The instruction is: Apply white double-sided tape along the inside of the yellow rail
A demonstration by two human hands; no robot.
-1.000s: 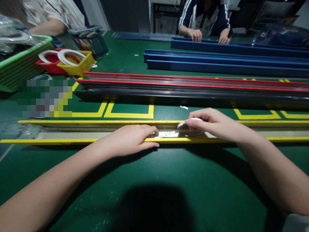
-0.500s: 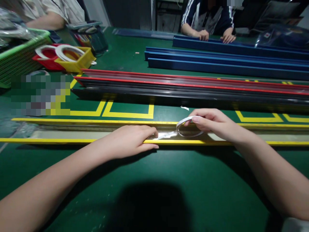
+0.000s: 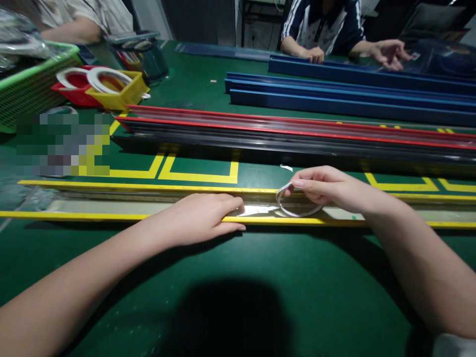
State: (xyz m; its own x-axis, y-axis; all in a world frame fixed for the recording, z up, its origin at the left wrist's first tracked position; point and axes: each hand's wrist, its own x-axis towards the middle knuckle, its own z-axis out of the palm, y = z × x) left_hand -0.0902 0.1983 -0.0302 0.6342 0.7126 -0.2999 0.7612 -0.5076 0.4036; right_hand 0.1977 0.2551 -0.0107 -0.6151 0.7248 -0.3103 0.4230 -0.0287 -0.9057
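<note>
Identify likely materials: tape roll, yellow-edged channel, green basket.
Tape roll: probably paper or film, matte white; thin strip trails from it.
Yellow-edged channel: possibly plastic or coated metal, satin; smooth, straight edges.
Green basket: likely moulded plastic, satin; regular openwork wall.

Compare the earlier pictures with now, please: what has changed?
The far co-worker's left hand left the farthest long blue channel and moved toward the picture's right. The narrow white tape roll tipped slightly in the person's right hand. The person's left hand stayed on the long yellow-edged channel.
</note>
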